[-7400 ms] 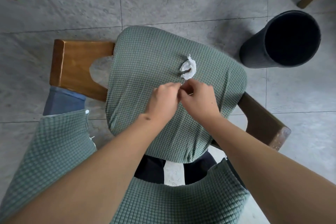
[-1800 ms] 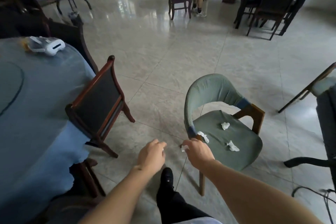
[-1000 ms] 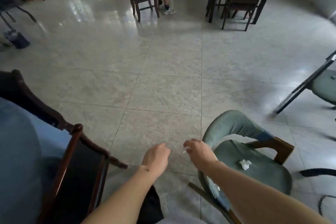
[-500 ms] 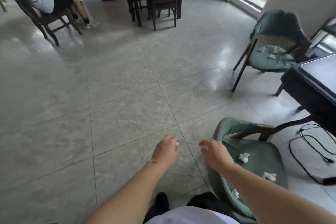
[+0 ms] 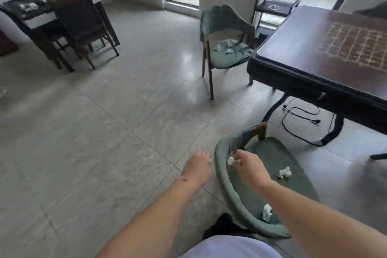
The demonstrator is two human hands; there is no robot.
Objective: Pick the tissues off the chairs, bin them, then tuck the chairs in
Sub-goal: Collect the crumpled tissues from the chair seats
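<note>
My right hand point(image 5: 246, 163) hovers over the backrest of the near green chair point(image 5: 240, 199) and pinches a crumpled white tissue point(image 5: 230, 160). My left hand point(image 5: 198, 166) is just left of the chair, above the floor, fingers curled with a small white tissue scrap point(image 5: 210, 159) at the fingertips. Two loose tissues lie on the near seat, one point(image 5: 284, 172) toward the front and one point(image 5: 267, 212) close to me. A second green chair point(image 5: 225, 25) stands farther off with three tissues point(image 5: 228, 50) on its seat. No bin is in view.
A dark table point(image 5: 303, 63) stands at the right, with a black cable point(image 5: 297, 111) on the floor beneath it. A dark dining table with chairs point(image 5: 69, 19) is at the far left. A black trolley point(image 5: 276, 4) stands by the windows. Grey tiled floor lies between.
My view has swung right, bringing the dark table and the far green chair closer. My right hand has moved over the near chair's backrest, still pinching its tissue.
</note>
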